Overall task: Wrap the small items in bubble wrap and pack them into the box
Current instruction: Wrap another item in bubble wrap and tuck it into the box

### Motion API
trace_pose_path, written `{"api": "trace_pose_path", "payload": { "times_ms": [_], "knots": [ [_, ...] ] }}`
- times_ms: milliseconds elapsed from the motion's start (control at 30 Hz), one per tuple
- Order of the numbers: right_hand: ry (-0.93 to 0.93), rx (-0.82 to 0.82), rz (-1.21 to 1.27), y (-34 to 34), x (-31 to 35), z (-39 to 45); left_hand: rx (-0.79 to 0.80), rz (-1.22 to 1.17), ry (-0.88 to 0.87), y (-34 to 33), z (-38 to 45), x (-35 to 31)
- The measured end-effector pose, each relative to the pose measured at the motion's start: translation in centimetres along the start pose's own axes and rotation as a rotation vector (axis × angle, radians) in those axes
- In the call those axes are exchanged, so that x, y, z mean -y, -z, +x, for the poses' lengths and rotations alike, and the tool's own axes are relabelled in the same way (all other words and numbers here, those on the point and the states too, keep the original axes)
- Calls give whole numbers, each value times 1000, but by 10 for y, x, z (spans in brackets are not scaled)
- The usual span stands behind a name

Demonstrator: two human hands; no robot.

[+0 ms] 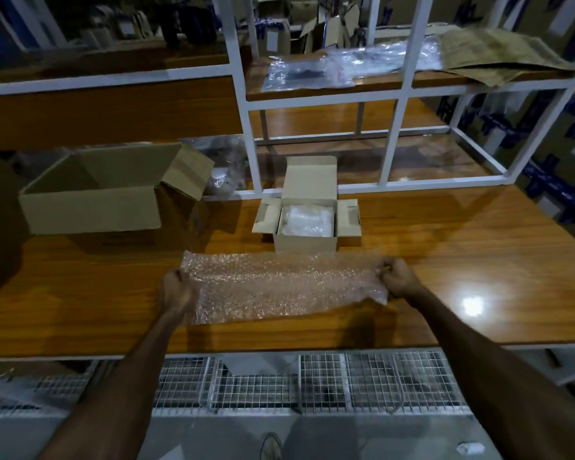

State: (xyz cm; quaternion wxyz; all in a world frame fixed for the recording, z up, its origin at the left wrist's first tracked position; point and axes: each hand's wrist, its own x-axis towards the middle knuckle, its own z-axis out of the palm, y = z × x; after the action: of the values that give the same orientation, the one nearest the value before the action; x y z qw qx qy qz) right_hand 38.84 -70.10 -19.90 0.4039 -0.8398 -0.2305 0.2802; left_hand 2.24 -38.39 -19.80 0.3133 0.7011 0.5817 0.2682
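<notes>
Already a white wrapped bundle point(307, 220) fills the small open cardboard box point(307, 242) at twelve o'clock; left hand point(175, 288) and right hand point(397, 277) pinch a clear bubble-wrap sheet point(283, 287) taut, with no unwrapped item visible.

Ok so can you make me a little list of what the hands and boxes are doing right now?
left hand: grips the left end of the bubble wrap sheet
right hand: pinches the right end
bubble wrap sheet: stretched between both hands over the table
small box: open, something white and wrapped inside
big box: open, on the table's left side
</notes>
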Motion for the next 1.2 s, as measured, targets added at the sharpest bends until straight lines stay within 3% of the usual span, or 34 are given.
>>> {"api": "trace_pose_path", "payload": {
  "times_ms": [133, 267, 400, 500, 567, 633, 733, 833, 1200],
  "knots": [
    [16, -22, -73, -11, -21, 4, 62, 75, -63, -7, 0, 17],
    [-39, -143, -132, -19, -20, 0, 1, 107, -13, -16, 1, 21],
    [236, -304, -631, -52, 2, -27, -107, 556, -282, -36, -28, 6],
    [504, -260, -552, -109, 32, -44, 92, 457, -546, -72, -70, -24],
    [510, -147, -462, -148, 52, -47, 248, 474, -654, -100, -90, -39],
    [478, -40, -518, -179, 59, -41, 391, 539, -603, -115, -95, -40],
    [445, 71, -701, -196, 43, -34, 451, 672, -536, -113, -85, -9],
    [420, 26, -843, -190, 22, -33, 433, 699, -497, -97, -68, 12],
    [339, -73, -870, -125, -20, -32, 346, 688, -382, -44, -42, 55]
  ]
}}
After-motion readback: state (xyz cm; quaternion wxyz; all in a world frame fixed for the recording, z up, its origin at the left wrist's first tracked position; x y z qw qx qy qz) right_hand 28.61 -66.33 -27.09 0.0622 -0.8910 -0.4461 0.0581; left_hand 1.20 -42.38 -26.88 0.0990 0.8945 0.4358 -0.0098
